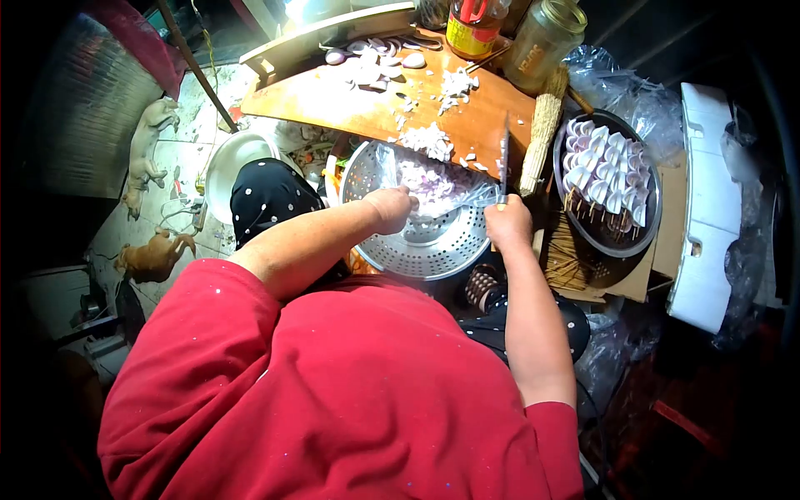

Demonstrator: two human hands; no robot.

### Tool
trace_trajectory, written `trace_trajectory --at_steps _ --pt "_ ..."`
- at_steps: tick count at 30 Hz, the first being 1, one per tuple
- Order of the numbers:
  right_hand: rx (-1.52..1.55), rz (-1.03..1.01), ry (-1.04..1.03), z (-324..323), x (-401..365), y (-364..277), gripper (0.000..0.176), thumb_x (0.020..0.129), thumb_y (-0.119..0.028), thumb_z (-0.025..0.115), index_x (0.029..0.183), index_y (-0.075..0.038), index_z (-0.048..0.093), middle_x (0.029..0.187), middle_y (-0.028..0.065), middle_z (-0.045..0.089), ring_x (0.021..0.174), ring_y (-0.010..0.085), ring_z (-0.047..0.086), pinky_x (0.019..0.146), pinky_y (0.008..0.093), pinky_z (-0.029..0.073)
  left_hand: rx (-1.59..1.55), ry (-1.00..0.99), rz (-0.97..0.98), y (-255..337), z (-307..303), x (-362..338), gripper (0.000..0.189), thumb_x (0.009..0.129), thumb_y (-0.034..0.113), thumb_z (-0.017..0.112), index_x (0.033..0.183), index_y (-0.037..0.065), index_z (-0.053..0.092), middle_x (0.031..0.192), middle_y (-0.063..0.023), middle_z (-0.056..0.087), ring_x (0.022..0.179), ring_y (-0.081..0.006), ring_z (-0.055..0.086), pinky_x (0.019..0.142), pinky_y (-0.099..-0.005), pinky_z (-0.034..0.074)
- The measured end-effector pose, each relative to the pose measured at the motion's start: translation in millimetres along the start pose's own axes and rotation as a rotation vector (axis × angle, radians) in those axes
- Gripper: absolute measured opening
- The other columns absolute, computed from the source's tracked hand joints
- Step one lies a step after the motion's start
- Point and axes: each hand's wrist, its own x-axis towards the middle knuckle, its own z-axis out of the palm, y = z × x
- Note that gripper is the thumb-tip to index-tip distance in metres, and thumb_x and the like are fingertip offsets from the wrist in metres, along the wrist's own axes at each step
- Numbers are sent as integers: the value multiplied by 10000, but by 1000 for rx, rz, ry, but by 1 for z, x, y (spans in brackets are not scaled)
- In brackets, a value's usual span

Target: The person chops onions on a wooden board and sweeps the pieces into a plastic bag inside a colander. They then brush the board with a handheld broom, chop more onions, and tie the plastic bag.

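My left hand point(392, 208) is closed at the near left edge of a clear plastic bag point(473, 198), pinching it. Chopped red onion point(433, 182) lies in the bag, which sits over a perforated metal colander point(425, 257) between my knees. In my right hand point(508, 223) is the handle of a knife point(504, 154), its blade upright and seen nearly edge-on at the board's right side. More chopped onion point(427, 142) is heaped at the near edge of the wooden cutting board point(333, 104), just above the bag.
Onion slices point(371, 67) lie at the board's back. A sauce bottle point(475, 29) and a glass jar point(546, 42) stand behind it. On the right are a bowl of skewered onion pieces point(608, 175), loose skewers point(569, 258) and a white foam piece point(707, 208). Two animals point(158, 254) lie at left.
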Motion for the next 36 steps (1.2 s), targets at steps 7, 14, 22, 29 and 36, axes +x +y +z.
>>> trace_trajectory --at_steps 7,14,22,29,36 --pt "-122 -190 -133 18 -23 -28 371 799 -274 604 1076 -27 611 1057 250 670 1011 414 642 896 473 507 58 -22 74 13 -27 -6 363 802 47 572 1154 37 659 1211 -215 618 1144 -354 608 961 -402 497" --pt "-99 -264 -89 9 -21 -36 382 789 -277 602 1083 -34 614 1051 253 670 1008 416 638 877 480 508 123 -97 144 7 -38 -9 347 769 49 604 1103 -19 670 1151 -213 664 1111 -343 633 936 -400 509" --pt "-282 -198 57 -24 30 -51 291 800 -253 616 1006 -48 625 929 225 690 908 404 666 835 471 521 94 -239 162 4 -49 -1 367 760 113 627 1106 9 691 1127 -208 683 1065 -341 659 894 -401 527" --pt "-351 -273 136 -24 82 -65 245 798 -240 623 974 -71 639 895 204 695 857 388 670 793 474 525 37 -317 244 3 -45 14 454 769 162 614 1189 -13 625 1257 -242 584 1127 -364 619 945 -428 507" --pt "-470 -499 116 -27 112 -81 214 786 -236 631 925 -75 605 812 218 677 789 427 655 729 515 521 27 -416 228 5 -47 14 455 791 143 603 1221 -3 623 1290 -227 572 1157 -340 614 947 -419 506"
